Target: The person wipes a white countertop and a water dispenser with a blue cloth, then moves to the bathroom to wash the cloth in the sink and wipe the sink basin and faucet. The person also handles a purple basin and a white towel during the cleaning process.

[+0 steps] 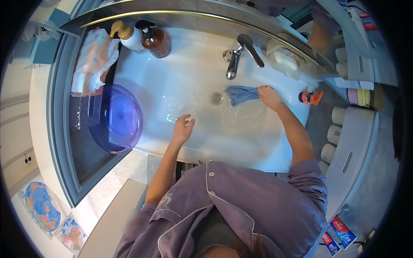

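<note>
In a white sink basin (167, 138), my right hand (269, 97) grips one end of a wet blue cloth (240, 95). The cloth's other end lies on the basin floor, close to the metal drain (216, 98). My left hand (184, 129) hovers at the front of the basin with its fingers apart and slightly curled, holding nothing. Above the cloth stands a chrome faucet (235, 59) with its lever pointing right. No stream of water shows under its spout. A thin film of water glistens on the basin floor.
A purple translucent plastic basin (138, 129) rests on the sink's left rim. Behind it lies a pack of tissues (93, 61). A white pump bottle (134, 42) and a brown pump bottle (158, 43) stand at the back left. Bar soap (286, 60) sits back right, an orange tube (311, 97) at right.
</note>
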The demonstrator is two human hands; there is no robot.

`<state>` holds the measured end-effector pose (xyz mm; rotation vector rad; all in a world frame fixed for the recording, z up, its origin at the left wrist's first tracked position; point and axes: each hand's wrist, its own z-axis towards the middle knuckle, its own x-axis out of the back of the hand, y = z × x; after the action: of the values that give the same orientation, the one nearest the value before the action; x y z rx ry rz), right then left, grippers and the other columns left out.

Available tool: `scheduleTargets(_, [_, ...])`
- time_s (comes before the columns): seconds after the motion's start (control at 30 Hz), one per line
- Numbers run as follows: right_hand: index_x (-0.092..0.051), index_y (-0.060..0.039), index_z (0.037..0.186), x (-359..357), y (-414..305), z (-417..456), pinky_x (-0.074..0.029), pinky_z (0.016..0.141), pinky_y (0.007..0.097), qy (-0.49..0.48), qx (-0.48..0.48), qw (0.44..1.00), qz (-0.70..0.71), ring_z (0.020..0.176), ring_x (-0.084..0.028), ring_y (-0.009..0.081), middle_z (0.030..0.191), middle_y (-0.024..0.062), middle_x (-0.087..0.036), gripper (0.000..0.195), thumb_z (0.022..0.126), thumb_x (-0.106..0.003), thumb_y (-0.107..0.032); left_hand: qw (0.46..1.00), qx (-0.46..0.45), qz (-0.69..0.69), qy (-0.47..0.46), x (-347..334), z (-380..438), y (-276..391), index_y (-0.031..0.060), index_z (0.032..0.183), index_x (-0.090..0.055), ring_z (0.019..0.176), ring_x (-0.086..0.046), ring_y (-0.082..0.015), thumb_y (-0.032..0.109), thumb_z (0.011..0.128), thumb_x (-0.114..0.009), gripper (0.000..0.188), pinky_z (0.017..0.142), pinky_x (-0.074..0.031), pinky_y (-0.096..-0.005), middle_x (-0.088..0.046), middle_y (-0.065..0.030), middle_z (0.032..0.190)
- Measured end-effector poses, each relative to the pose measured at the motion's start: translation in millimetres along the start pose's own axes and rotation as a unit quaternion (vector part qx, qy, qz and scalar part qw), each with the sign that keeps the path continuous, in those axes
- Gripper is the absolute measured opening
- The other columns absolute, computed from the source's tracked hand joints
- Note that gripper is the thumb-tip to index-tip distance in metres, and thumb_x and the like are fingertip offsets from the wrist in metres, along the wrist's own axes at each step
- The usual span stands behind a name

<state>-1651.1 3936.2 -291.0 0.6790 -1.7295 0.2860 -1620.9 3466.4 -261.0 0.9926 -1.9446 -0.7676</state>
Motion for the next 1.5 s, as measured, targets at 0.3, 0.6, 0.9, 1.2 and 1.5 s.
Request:
scheduleTargets(0.3, [-0.048,-0.0208,0.139,39,-34,-76,-0.044,0.078,0.0377,-0.203,-0.166,0.965,0.006,0.096,-0.058,0.0252,0.105,0.0111,-0.06,0.055,0.085,-0.055,-0.03,0.998,0.004,-0.025,-0.054,9,-11,18,-0.0072,0.121,-0.056,0.108,-0.063,-0.0311,0.029,0.09,-0.061,0.047,0.088,-0.05,-0.0365,-0.06,-0.0247,0.118])
scheduleTargets(0.6, [-0.052,-0.0072,0.133,54,-135,-116,-0.05,0.073,0.0443,-0.314,-0.2,0.922,0.109,0.08,-0.067,0.0299,0.087,0.0144,-0.069,0.058,0.082,-0.051,-0.034,0.994,0.034,-0.056,-0.09,21,-13,16,0.0024,0.128,-0.054,0.109,-0.057,-0.0189,0.033,0.094,-0.058,0.046,0.091,-0.047,-0.0336,-0.06,-0.0103,0.12])
scheduleTargets(0.9, [-0.062,-0.0085,0.119,69,-179,-125,-0.049,0.085,0.0459,-0.318,-0.27,0.84,0.347,0.094,-0.064,0.0376,0.1,0.0213,-0.067,0.049,0.084,-0.046,-0.038,0.993,0.028,-0.061,-0.101,53,-22,25,0.002,0.13,-0.052,0.111,-0.056,-0.0192,0.035,0.094,-0.058,0.049,0.095,-0.046,-0.0351,-0.058,-0.0099,0.122])
scheduleTargets(1.2, [-0.051,-0.0069,0.131,131,-196,-148,-0.045,0.094,0.0438,-0.35,-0.234,0.84,0.341,0.113,-0.055,0.0384,0.13,0.0231,-0.053,0.066,0.078,-0.07,-0.041,0.988,0.057,-0.084,-0.117,62,-31,39,0.0004,0.131,-0.05,0.11,-0.059,-0.0211,0.031,0.097,-0.054,0.046,0.092,-0.049,-0.0335,-0.056,-0.0113,0.121])
scheduleTargets(1.5, [-0.023,0.0075,0.142,84,-184,-133,-0.031,0.108,0.043,-0.243,-0.097,0.814,0.519,0.129,-0.038,0.0418,0.141,0.0302,-0.036,0.121,0.055,-0.088,-0.048,0.988,0.044,-0.097,-0.116,62,-33,43,-0.0006,0.13,-0.051,0.109,-0.06,-0.0216,0.029,0.097,-0.055,0.045,0.09,-0.05,-0.0329,-0.056,-0.0122,0.123])
